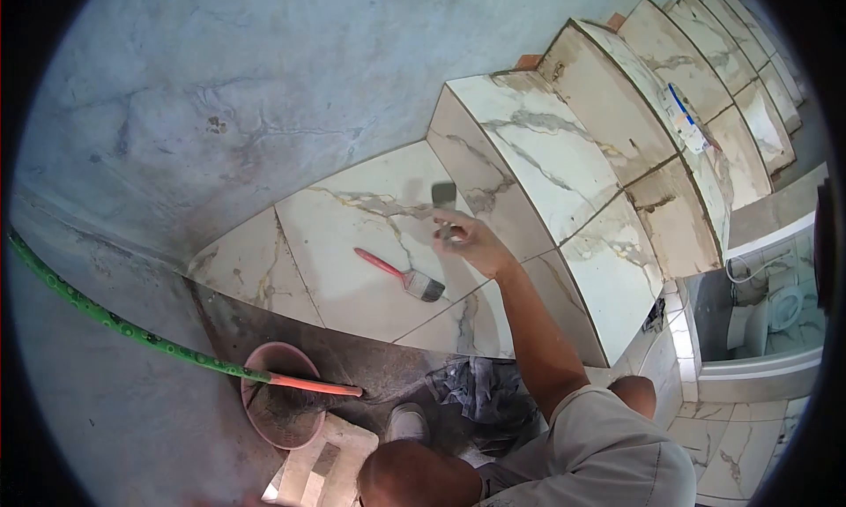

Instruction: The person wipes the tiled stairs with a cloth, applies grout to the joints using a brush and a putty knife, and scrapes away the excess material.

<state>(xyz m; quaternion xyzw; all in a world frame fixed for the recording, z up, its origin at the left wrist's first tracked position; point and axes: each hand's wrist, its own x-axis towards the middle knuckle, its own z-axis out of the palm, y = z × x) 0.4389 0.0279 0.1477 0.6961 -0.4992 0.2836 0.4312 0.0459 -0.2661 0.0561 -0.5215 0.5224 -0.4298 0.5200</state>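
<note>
Dark-ended tool (pixel 444 195), upright and blurred, over the wide bottom step (pixel 335 282); can't make out whether the end is bristle or blade. My right hand (pixel 476 244) has it, fingers curled together and clamped on its grip, most of which they hide. Left hand out of view.

Clock directions taken from the tool, 12 at top of view.

7 o'clock, near: red-handled brush (pixel 407 279), lying flat on the tile, bristles dark, not in use.

Progress: tile is down on the bottom step and on the flight (pixel 564 145) from 1 to 3 o'clock. Bottom step's faces look fairly clean; joints show as dark lines, and whether they are filled I can't tell. Higher up looks less finished: brown residue smeared on the second riser (pixel 608 101) and along its edges, 2 o'clock. My judgement: the lower surfaces are further along, the upper ones lag.

Between 2 and 3, farther off: blue-and-white item (pixel 687 119) on a tread, too small to name.

6 o'clock: crumpled grey cloth (pixel 480 391) on the floor, just beside the step.

Between 7 and 8: pink bucket (pixel 249 401), the orange end of a green hose (pixel 115 320) crossing its mouth; contents unclear.

10 o'clock: bare bluish wall (pixel 220 66).
</note>
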